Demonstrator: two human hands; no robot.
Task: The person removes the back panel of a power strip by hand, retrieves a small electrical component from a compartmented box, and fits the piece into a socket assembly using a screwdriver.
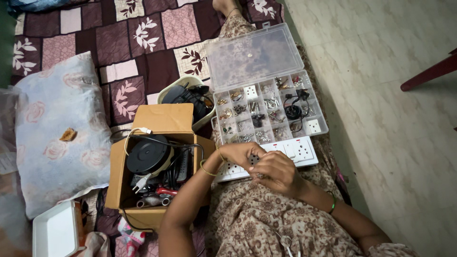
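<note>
Your left hand and right hand close their grip together on a small dark round part over the white socket strip on your lap. The open compartment organiser lies just beyond; a cardboard box of cables crowds your left.

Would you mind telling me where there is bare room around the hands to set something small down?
Bare quilt lies between the pillow and the organizer lid; bare floor lies right of the organizer tray. The cardboard box, the tray and the lap under both hands are crowded.
</note>
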